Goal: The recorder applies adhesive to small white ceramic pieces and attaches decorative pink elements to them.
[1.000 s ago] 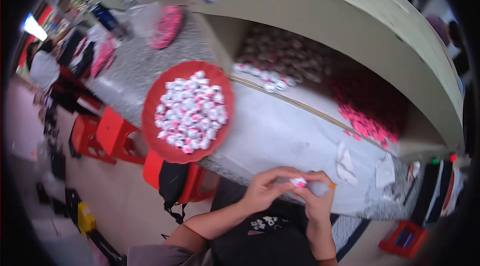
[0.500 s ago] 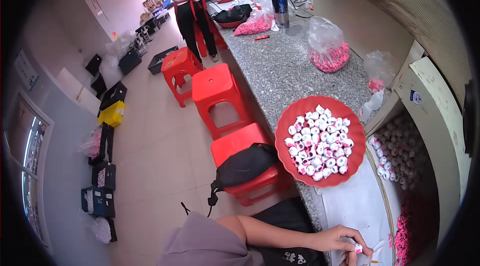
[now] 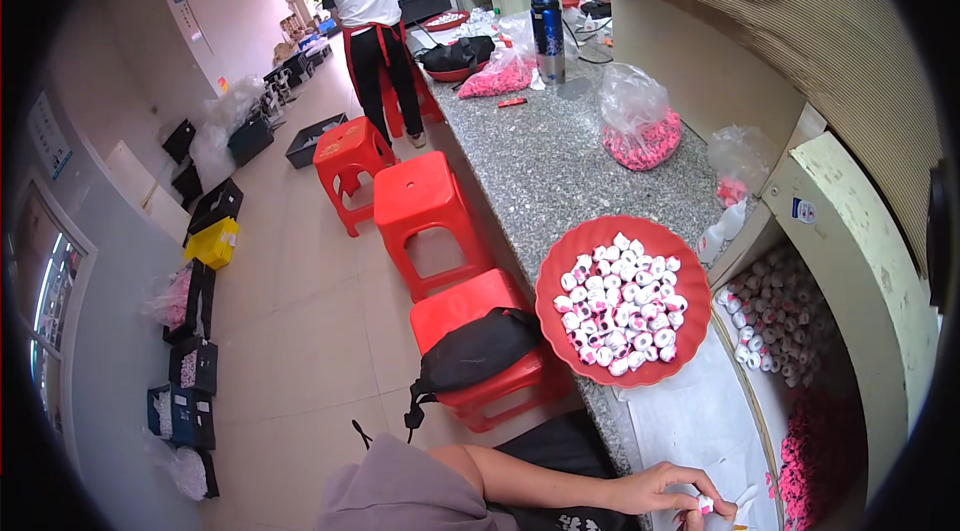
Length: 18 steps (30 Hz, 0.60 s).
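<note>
My left hand (image 3: 668, 491) is at the lower edge over the white work surface. Its thumb and fingers are closed in a pinch on a small white-and-pink rounded piece (image 3: 705, 504). Just beyond it stands a red scalloped bowl (image 3: 553, 281), filled with many similar white pieces (image 3: 622, 303) showing pink and dark spots. White paper (image 3: 680, 421) lies between the hand and the bowl. My right hand cannot be made out; the picture's lower edge cuts off whatever is beside the left fingers.
More white pieces (image 3: 785, 306) and a pink heap (image 3: 800, 461) fill a recess at right. Bags of pink pieces (image 3: 642, 139) and a blue flask (image 3: 547, 36) stand on the granite counter (image 3: 540, 166). Red stools (image 3: 430, 211) line it; a person (image 3: 370, 21) works farther off.
The view has shifted slightly, so the bowl and stools appear lower and further left. My left hand still pinches the small piece. The far person's head now shows more.
</note>
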{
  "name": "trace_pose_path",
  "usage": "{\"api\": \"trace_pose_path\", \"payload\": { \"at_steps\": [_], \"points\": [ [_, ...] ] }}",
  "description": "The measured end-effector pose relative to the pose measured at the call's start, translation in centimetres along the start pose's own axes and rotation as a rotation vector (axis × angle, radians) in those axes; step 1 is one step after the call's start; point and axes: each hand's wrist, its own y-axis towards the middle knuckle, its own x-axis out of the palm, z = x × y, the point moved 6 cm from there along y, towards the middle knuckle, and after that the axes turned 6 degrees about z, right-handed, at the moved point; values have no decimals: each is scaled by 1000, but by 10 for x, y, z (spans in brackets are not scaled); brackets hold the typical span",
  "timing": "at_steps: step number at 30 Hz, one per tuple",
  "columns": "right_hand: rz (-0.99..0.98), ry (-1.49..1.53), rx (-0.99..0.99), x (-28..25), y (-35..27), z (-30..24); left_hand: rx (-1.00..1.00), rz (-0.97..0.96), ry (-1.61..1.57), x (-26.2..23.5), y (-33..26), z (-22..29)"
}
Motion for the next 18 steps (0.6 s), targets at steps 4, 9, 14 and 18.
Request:
{"api": "trace_pose_path", "payload": {
  "at_steps": [4, 9, 14, 18],
  "points": [
    [-6, 22, 17, -6, 2, 5, 56, 18, 53, 4, 0, -1],
    [15, 31, 14, -5, 5, 7, 172, 60, 153, 3, 0, 7],
    [0, 51, 41, -14, 5, 11, -50, 14, 29, 4, 0, -10],
    [76, 25, 66, -16, 0, 6, 27, 4, 58, 8, -1, -15]
  ]
}}
